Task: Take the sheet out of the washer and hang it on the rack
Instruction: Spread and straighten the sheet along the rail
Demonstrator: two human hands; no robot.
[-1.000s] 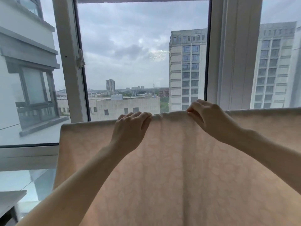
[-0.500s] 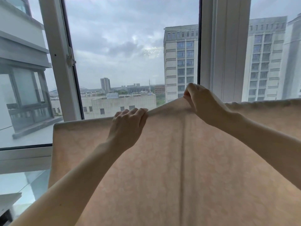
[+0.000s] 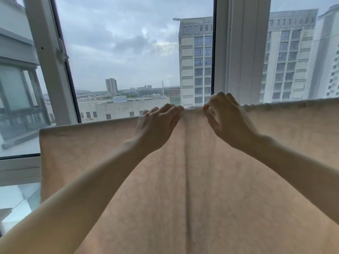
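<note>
A pale peach patterned sheet (image 3: 95, 153) hangs spread in front of the window, its top edge running from left to right across the view. The rack under that edge is hidden by the cloth. My left hand (image 3: 156, 127) holds the top edge near the middle, fingers curled over it. My right hand (image 3: 225, 121) pinches the same edge just to the right, a small bunch of cloth between the two hands. A vertical crease runs down the sheet below them.
A large window with white frames (image 3: 240, 52) stands right behind the sheet; a latch (image 3: 61, 54) sits on the left frame. Tall buildings show outside. A glass panel and a low ledge (image 3: 18, 171) lie at the lower left.
My hands have come closer together along the top edge. The raised peak under my right hand has dropped back level, and a bunch of cloth sits between the hands.
</note>
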